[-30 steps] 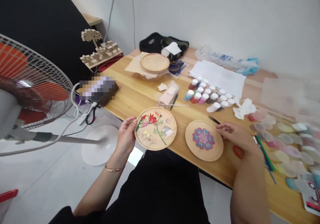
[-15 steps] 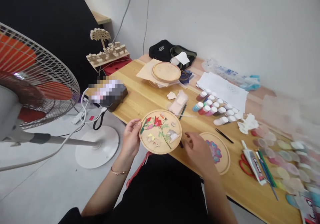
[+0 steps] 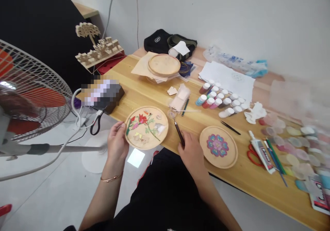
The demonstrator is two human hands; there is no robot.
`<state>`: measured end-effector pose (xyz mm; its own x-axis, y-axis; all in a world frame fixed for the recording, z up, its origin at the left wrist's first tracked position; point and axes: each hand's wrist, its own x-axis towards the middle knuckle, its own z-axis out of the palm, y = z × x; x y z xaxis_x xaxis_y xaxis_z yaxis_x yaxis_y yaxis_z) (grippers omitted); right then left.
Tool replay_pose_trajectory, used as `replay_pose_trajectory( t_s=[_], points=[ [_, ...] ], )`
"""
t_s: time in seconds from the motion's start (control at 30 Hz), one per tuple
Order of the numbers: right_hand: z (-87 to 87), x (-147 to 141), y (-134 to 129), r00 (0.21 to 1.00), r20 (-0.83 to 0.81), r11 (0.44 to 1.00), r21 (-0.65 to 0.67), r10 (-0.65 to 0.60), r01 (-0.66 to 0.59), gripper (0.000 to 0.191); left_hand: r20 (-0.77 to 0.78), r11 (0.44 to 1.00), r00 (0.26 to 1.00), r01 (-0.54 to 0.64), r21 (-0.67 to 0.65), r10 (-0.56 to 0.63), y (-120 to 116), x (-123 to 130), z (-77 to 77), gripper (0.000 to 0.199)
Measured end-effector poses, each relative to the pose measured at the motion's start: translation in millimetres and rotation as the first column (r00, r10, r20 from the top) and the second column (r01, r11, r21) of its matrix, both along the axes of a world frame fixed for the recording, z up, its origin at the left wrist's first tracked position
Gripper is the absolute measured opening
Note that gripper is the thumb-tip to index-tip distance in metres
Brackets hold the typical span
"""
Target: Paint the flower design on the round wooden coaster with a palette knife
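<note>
In my left hand (image 3: 117, 141) is the rim of a round wooden plate (image 3: 132, 139), gripped at its left side between thumb and fingers. Red flowers, green stems and small pale pieces decorate its face. My right hand (image 3: 191, 152) rests at the table's front edge, its fingers closed about a pen-like tool with a dark handle (image 3: 178, 132) and a thin metal tip. The tip points away from me, near a small clear round piece (image 3: 171, 113). Just right of that hand, a second wooden plate (image 3: 232, 145) lies flat, bearing a pink, purple and blue flower.
Paint bottles (image 3: 215, 102) with white lids stand mid-table. Tweezers (image 3: 230, 127), red-handled scissors (image 3: 254, 155), a glue tube (image 3: 263, 155) and several brushes lie to the right. An empty wooden plate (image 3: 164, 65) sits at the back. A fan (image 3: 33, 93) stands at left.
My right hand has closed on the dark-handled tool, its fingers now around the handle. The camera view has shifted rightward. The second plate's flower is now fully uncovered.
</note>
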<state>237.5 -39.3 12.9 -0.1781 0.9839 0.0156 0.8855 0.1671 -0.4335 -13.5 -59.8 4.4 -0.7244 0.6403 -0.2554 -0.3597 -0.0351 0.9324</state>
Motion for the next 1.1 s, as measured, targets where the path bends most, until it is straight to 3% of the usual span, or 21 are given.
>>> replay_pose_trajectory(
  t_s=[0.2, 0.4, 0.6, 0.9, 1.03, 1.1],
  points=[
    [-6.6, -4.0, -11.1, 0.989, -0.143, 0.998, 0.051, 0.029, -0.022, 0.046, -0.077, 0.989, 0.986, -0.147, 0.010, 0.147, 1.7, -19.5, -0.8, 0.034],
    [-10.3, -6.5, -23.4, 0.957, -0.263, 0.988, 0.119, 0.123, -0.094, 0.047, -0.075, 0.979, 0.976, -0.204, 0.015, 0.204, 6.3, -16.3, 7.4, 0.027],
    [-13.1, -11.7, -37.3, 0.927, -0.345, 0.987, 0.105, 0.147, -0.118, 0.044, -0.112, 0.991, 0.985, -0.131, 0.016, 0.132, 8.2, -3.2, 9.7, 0.028],
    [-4.2, -21.0, -48.3, 0.868, -0.396, 0.953, 0.087, 0.300, -0.290, 0.040, -0.134, 0.999, 0.990, -0.035, 0.008, 0.036, 8.2, 14.6, 10.7, 0.028],
    [-0.3, -17.0, -49.5, 0.828, -0.426, 0.931, 0.143, 0.365, -0.337, 0.038, -0.114, 1.000, 0.993, -0.015, -0.002, 0.014, 7.8, 22.5, 16.4, 0.027],
    [0.0, -4.4, -49.3, 0.839, -0.421, 0.937, 0.201, 0.345, -0.285, 0.034, -0.105, 1.000, 0.994, 0.004, -0.010, -0.005, 8.0, 29.0, 19.5, 0.029]
  ],
)
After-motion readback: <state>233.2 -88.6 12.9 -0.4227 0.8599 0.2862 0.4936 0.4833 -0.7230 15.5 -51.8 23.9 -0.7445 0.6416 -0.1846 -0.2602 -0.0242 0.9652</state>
